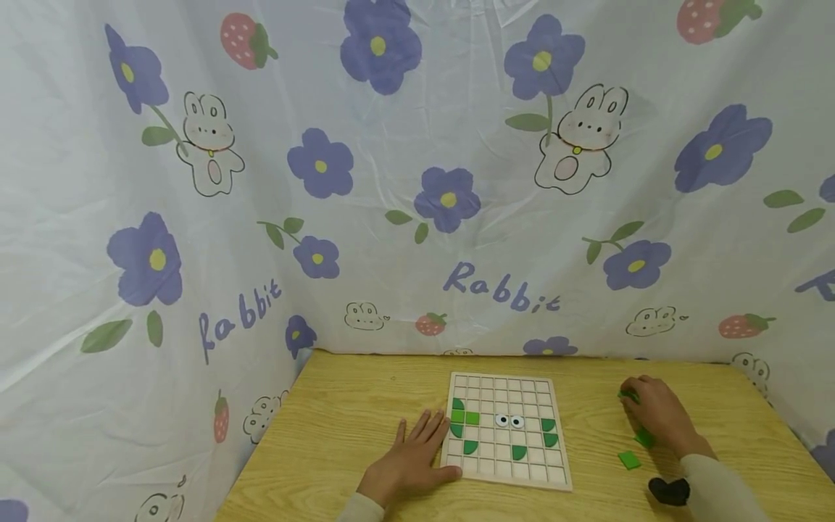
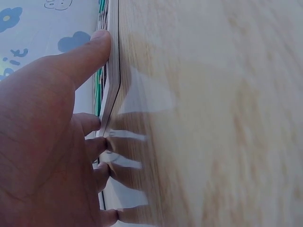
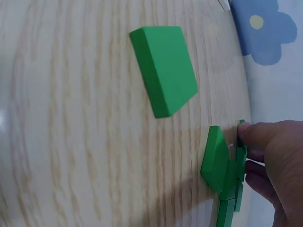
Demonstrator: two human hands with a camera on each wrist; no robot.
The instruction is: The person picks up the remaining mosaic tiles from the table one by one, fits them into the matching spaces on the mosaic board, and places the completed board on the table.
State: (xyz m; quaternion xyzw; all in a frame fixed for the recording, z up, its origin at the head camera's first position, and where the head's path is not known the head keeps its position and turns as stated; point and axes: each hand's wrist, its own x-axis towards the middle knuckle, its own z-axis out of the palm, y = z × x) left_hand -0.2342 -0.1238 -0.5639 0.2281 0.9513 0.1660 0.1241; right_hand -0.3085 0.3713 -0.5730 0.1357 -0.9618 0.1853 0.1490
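Observation:
A pale gridded board [image 1: 496, 391] lies on the table. It carries two light-green squares [image 1: 472, 418], several dark-green quarter-round pieces [image 1: 519, 453] and two googly eyes [image 1: 509, 421]. My left hand [image 1: 411, 457] rests at the board's left edge, fingers spread and thumb at the near left corner. In the left wrist view, the thumb and fingertips touch the board's side [image 2: 112, 71]. Over to the right, my right hand [image 1: 659, 413] pinches a green tile [image 3: 241, 137] at the far end of a small cluster of green tiles [image 3: 215, 158], partly hidden by the hand.
A single green square tile [image 1: 629, 460] lies apart, nearer me than the cluster. Beside the right sleeve is a black object [image 1: 668, 491]. The wooden table [image 1: 339, 406] meets a printed curtain [image 1: 391, 239] at its back and left.

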